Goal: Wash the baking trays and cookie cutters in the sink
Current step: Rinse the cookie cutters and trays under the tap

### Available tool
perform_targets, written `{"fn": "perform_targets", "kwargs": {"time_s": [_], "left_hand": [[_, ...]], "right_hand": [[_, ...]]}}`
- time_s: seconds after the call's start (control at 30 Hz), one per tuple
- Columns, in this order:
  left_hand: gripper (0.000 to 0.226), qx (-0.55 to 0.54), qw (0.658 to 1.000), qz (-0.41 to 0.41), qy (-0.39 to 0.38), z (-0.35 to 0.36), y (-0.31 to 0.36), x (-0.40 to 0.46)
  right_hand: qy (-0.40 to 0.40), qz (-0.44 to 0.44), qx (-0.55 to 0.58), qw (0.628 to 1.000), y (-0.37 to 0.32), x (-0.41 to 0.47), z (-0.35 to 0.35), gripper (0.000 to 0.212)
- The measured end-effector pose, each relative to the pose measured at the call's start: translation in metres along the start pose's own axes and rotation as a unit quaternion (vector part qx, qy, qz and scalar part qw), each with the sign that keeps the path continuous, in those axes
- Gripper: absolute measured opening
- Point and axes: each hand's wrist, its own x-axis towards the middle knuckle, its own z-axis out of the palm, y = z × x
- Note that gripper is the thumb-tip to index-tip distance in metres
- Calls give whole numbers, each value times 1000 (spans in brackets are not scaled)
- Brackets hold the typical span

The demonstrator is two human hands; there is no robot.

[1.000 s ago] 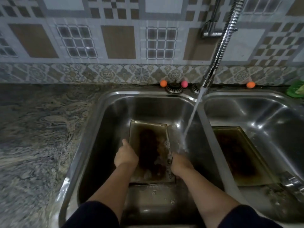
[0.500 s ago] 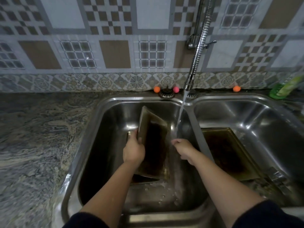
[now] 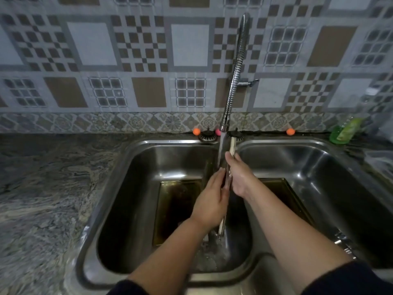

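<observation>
A baking tray (image 3: 232,145) stands upright and edge-on to me over the left basin (image 3: 131,188), under the running water (image 3: 221,143). My left hand (image 3: 212,199) presses against its left face. My right hand (image 3: 239,175) grips it from the right, thumb over the edge. A second stained tray (image 3: 176,207) lies flat on the bottom of the left basin. A third tray (image 3: 282,192) rests in the right basin (image 3: 331,188), partly hidden by my right forearm.
The spring-neck faucet (image 3: 236,77) hangs over the divider between the basins. Orange balls (image 3: 196,131) and drain strainers (image 3: 207,136) sit on the sink's back rim. A green bottle (image 3: 344,133) lies at the back right. Small metal pieces (image 3: 344,243) lie in the right basin. A granite counter (image 3: 42,188) spreads left.
The tray has been lifted off the basin floor and turned upright and edge-on under the stream. My right hand has come onto it. A further tray shows beneath.
</observation>
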Motion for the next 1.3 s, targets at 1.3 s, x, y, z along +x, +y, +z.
{"fn": "perform_targets", "kwargs": {"time_s": [1.3], "left_hand": [[47, -75, 971, -228, 14, -30, -66, -13]], "right_hand": [[-70, -73, 106, 989, -35, 20, 32, 38]]}}
